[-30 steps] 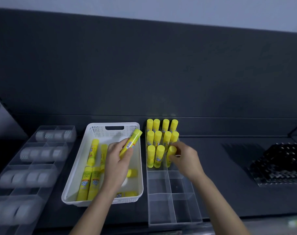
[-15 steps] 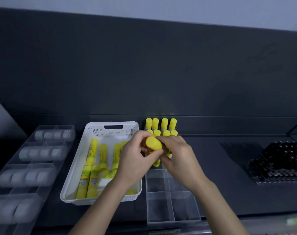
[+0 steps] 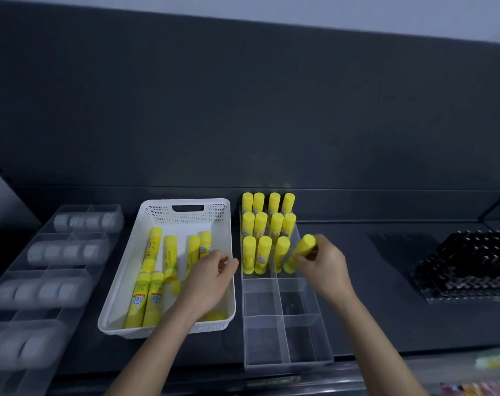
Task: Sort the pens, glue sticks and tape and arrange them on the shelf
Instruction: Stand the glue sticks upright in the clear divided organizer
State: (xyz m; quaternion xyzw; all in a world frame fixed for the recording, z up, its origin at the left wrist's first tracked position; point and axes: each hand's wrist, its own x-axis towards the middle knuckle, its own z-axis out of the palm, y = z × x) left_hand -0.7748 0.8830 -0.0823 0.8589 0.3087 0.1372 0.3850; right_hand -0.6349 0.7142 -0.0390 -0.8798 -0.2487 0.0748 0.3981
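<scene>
Right of centre, the right hand (image 3: 324, 262) pinches a tilted glue stick (image 3: 301, 251) at the clear organiser's (image 3: 286, 338) third row. It looks light, stiff and smooth (likely slippery), so I'd grip mid-barrel. The left hand (image 3: 208, 277) hovers loose-fingered and empty over the white basket (image 3: 163, 208).

Stationery shop: dark display shelf (image 3: 386, 284), sorted glue sticks (image 3: 261, 224), tape rolls (image 3: 84, 221)

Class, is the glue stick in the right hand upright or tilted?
Tilted: the glue stick in the right hand leans, cap right of base.
</scene>
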